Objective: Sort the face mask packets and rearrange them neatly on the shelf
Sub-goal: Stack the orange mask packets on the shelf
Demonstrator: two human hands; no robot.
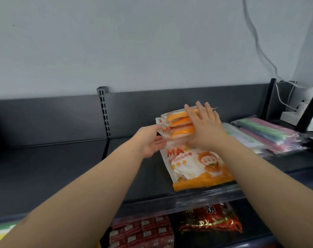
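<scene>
Orange and white plastic fills the middle of the head view: the orange packets [180, 123] lie in a fanned stack on the dark shelf [62, 167], straight ahead of me and a little right of centre. Each one is stepped back from the one below, climbing toward the back panel [143, 101]. The front packet [193, 169] lies flat, with its orange band at the shelf's front lip.

The long axis of the whole run goes front to back, leaning slightly left as it recedes. That lean and the stagger are what I judge the next move has to close up.

My right hand [205, 127] lies flat on top of the fan, fingers straight and spread, pointing at the back panel. It presses down and grips nothing. My left hand [152, 140] meets the stack from its left edge, thumb above and fingers beneath a packet's rim. As far as the blur lets me tell, it pinches that edge.

So the stack sits between my two hands, the left at its side and the right on top. The right reaches further back and is nearer the rearmost packets.

Just beside the stack on the right lie the pastel packets [270, 135], a separate sort, apart from my hands.
</scene>
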